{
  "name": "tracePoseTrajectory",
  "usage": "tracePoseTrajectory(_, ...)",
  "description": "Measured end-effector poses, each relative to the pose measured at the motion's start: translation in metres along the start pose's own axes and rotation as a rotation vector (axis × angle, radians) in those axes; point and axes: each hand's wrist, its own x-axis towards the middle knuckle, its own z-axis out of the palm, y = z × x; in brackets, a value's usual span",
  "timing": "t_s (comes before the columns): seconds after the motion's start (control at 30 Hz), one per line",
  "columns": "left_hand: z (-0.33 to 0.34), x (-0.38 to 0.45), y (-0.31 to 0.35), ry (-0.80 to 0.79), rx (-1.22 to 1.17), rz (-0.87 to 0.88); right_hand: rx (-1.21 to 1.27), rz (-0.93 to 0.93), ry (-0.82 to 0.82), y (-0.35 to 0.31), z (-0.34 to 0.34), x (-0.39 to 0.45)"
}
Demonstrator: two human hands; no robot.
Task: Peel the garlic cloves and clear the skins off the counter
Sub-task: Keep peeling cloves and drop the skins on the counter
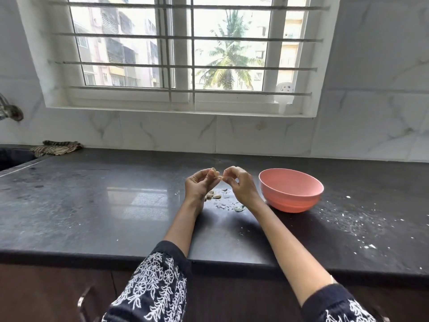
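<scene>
Left hand [199, 183] grips clove [214, 170]; right hand [238, 183] pinches its skin [223, 178]. Cloves [212, 195] beneath hands, bowl [290, 189] right of right hand.

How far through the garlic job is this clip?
Midway. Some skins already lie on the counter. The left hand holds a clove while the right hand pinches at it. Cloves remain on the counter; skins uncleared. The pink bowl looks empty.
</scene>
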Motion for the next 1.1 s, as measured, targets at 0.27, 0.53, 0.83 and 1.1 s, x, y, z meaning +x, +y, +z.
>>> tracePoseTrajectory(0.27, 0.002, -0.001, 0.002, 0.004, -0.002, 0.002, 0.052, 0.06, 0.131, -0.003, -0.002, 0.0)
tracePoseTrajectory(0.53, 0.001, -0.003, -0.004, -0.093, 0.208, -0.005, 0.007, -0.042, 0.144, -0.006, -0.001, -0.001)
tracePoseTrajectory(0.83, 0.0, -0.003, -0.004, -0.085, 0.258, 0.008, 0.065, 0.005, 0.124, -0.003, -0.004, -0.002)
tracePoseTrajectory(1.1, -0.003, -0.002, -0.005, -0.176, 0.407, 0.064, -0.037, 0.0, -0.047, 0.009, -0.012, 0.002)
